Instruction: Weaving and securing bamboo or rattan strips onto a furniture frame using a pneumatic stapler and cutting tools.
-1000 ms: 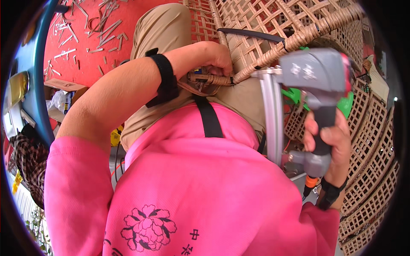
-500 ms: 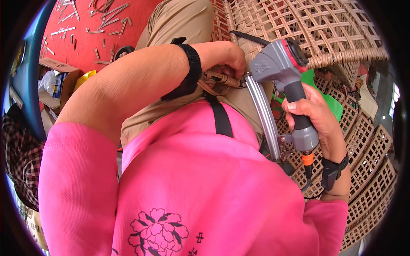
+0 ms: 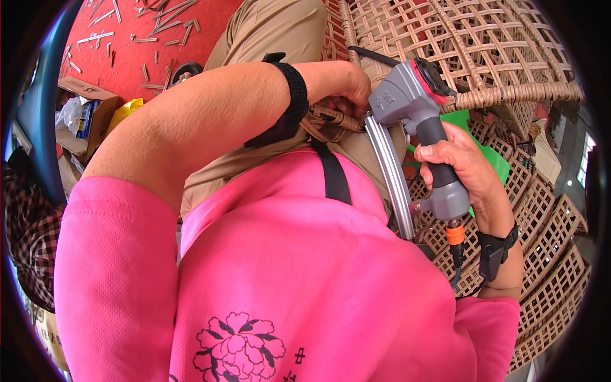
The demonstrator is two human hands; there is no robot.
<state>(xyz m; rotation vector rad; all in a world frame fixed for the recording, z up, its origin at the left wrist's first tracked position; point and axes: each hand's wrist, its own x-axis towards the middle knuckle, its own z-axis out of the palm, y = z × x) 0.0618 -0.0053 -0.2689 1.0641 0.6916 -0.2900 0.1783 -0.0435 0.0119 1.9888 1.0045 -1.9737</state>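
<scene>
My right hand (image 3: 468, 158) wrapped its fingers round the black grip (image 3: 433, 132) of the grey nail gun (image 3: 400, 97), its nose just beside my left hand (image 3: 350, 86). My left fingers curled by a rattan-wrapped bar (image 3: 337, 117); how tightly, I couldn't tell. A cardboard box (image 3: 100, 126) held a clear plastic bag (image 3: 69, 113) and a blue packet (image 3: 84, 122).

Thin, pale strips (image 3: 95, 37) littered the red ground (image 3: 127, 70) ahead and to your left, some bunched together, others lying singly. A cardboard box (image 3: 102, 121) stood near the edge of the red, its own footing hidden. Over your tan-trousered thighs (image 3: 273, 38) sat the bound end of a woven cane piece (image 3: 509, 95).
</scene>
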